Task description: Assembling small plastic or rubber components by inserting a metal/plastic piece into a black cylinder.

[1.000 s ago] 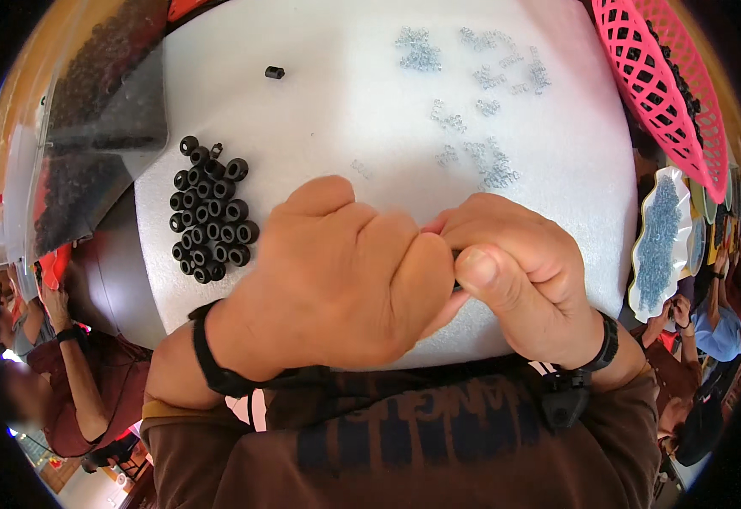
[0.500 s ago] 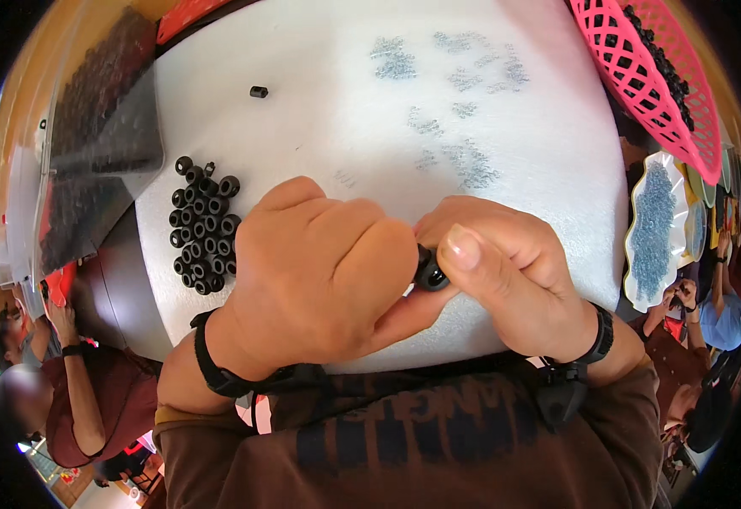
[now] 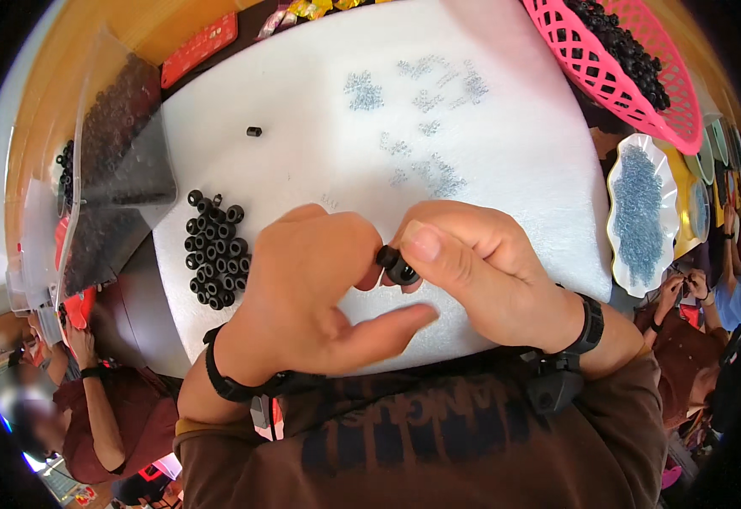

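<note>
Between the thumb and fingers of my right hand [image 3: 481, 271] is a round black cord lock [image 3: 401, 270], a hole in its side and a small knob at its upper left. My left hand [image 3: 311, 288] is right beside it, fingers curled near the knob and thumb stretched away below. Whether a left fingertip touches the knob is hidden. Left of my hands lies a cluster of round black cord-lock bodies [image 3: 216, 246] with holes. One small black cylinder [image 3: 254, 131] lies alone farther off. Small metal springs [image 3: 438, 174] are spread in loose patches beyond my hands.
The white foam-topped table [image 3: 532, 170] carries everything. At the left stands a clear plastic bin [image 3: 124, 161] of dark parts. A pink lattice basket [image 3: 680, 119] of black pieces is at the far right, above a white scalloped dish [image 3: 615, 246] of springs. Other people sit on both sides.
My left thumb has swung down and away from the cord lock, so more of it shows. Both hands sit slightly farther left in the picture. The view has shifted, showing more of the far edge.
</note>
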{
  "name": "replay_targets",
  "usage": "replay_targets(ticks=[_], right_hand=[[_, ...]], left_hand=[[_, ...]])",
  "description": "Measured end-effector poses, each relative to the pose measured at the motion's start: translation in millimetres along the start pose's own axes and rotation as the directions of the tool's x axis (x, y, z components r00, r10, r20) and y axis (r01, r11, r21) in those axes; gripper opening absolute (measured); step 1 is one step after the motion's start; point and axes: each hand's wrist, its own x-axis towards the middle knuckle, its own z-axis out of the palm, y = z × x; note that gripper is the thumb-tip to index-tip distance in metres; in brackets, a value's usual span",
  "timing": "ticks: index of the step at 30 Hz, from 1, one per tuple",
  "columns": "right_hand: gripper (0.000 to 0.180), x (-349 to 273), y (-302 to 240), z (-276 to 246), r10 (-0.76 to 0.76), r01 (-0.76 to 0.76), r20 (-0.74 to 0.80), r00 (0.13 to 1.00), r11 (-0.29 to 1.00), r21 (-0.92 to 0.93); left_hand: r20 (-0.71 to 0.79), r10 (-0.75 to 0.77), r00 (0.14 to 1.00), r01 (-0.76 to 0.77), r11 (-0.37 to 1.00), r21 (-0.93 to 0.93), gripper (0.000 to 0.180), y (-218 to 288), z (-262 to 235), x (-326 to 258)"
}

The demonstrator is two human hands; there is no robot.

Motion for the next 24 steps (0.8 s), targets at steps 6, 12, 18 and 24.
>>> replay_targets(ticks=[6, 12, 18, 24], right_hand=[[0.04, 0, -4, 1, -0.059, 0.059, -0.013, 0.998, 0.997, 0.04], [0.04, -1, -10, 5, -0.075, 0.075, -0.001, 0.997, 0.997, 0.034], [0.038, 4, -47, -22, 0.034, 0.11, -0.34, 0.94, 0.912, 0.396], [0.041, 30, -96, -82, 0.09, 0.416, -0.636, 0.766, 0.685, 0.598]], left_hand=[[0.177, -0.366, 0.913, 0.396, 0.698, -0.597, 0.031, 12, -3, 1], [0.148, -0.458, 0.876, 0.444, 0.65, -0.617, 0.029, 23, -7, -1], [0.026, -0.59, 0.807, 0.476, 0.624, -0.619, 0.026, 12, -15, -13], [-0.104, -0.605, 0.79, 0.463, 0.698, -0.546, 0.028, 4, -30, -15]])
